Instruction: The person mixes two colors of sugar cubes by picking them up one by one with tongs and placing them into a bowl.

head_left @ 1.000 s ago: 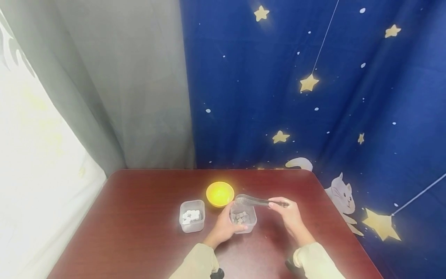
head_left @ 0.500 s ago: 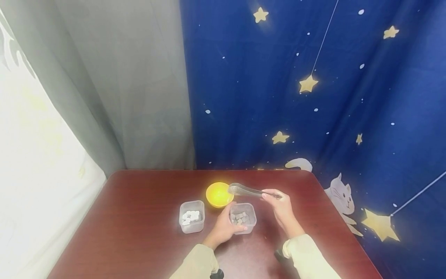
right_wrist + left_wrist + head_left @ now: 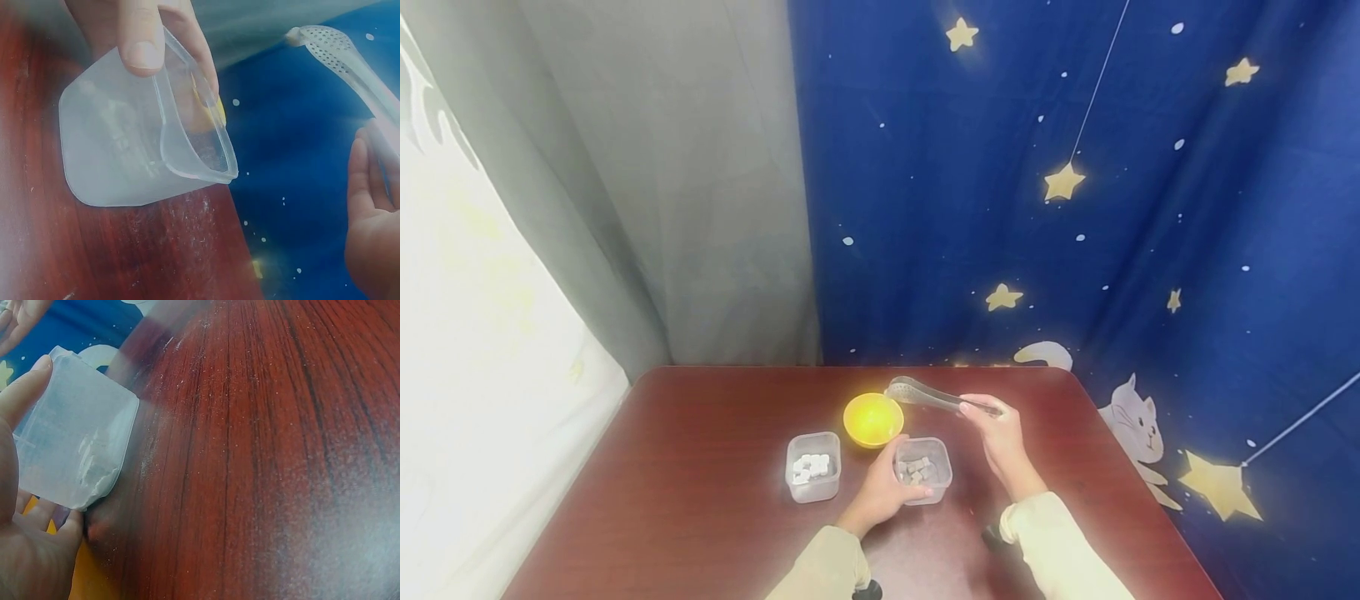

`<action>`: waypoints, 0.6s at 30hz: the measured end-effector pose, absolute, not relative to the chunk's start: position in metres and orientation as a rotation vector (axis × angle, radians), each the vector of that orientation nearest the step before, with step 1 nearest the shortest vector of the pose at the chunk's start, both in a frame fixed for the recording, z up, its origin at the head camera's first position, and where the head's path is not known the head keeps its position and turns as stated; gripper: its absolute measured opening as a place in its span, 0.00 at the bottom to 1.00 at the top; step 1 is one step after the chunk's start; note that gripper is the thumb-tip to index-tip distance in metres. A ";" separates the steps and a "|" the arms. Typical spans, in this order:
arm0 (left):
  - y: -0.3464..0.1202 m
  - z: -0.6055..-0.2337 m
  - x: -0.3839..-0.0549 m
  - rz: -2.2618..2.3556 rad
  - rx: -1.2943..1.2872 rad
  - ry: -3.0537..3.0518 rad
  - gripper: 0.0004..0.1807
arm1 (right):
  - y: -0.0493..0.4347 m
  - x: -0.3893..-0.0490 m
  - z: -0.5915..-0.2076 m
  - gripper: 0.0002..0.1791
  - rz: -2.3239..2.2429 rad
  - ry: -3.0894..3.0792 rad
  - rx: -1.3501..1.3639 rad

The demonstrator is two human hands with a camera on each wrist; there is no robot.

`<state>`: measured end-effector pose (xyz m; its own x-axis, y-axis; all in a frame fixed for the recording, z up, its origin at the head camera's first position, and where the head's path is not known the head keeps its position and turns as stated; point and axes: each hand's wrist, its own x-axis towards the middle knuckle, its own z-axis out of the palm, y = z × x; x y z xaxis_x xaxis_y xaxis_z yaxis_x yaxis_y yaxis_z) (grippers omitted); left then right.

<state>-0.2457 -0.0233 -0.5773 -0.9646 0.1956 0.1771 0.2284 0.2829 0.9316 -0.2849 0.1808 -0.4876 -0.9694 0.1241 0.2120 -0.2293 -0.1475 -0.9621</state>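
Note:
My left hand (image 3: 882, 492) grips a clear plastic container (image 3: 943, 487), thumb on the near side and fingers round the far left corner. Several greyish cubes (image 3: 916, 471) lie inside it. In my right hand (image 3: 1003, 437) is a pair of metal tongs (image 3: 925, 394) with perforated ends, raised over the table. The right wrist view shows a small pale piece (image 3: 294, 36) at the tips of the tongs; its kind is hard to make out. Those tips are at the right rim of a yellow bowl (image 3: 872, 419), seen from above; their height over it cannot be told.
A second clear container (image 3: 814, 492) with several white cubes (image 3: 812, 467) stands left of my left hand. All stand on a dark red wooden table (image 3: 700, 467). Grey and blue star-printed curtains (image 3: 940, 208) hang behind the far edge.
My right hand has moved left and away from me, carrying the tongs from above the held container to the bowl's right rim. The left hand stays on the container.

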 end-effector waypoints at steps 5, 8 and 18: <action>-0.023 -0.578 -0.245 -1.834 -0.408 -2.486 0.53 | 0.182 -0.283 -0.490 0.19 2.201 -1.939 0.118; -0.022 -0.577 -0.245 -1.838 -0.403 -2.485 0.53 | 0.186 -0.280 -0.494 0.20 2.204 -1.959 0.078; -0.022 -0.575 -0.243 -1.854 -0.403 -2.471 0.54 | 0.198 -0.273 -0.503 0.18 2.165 -2.053 0.157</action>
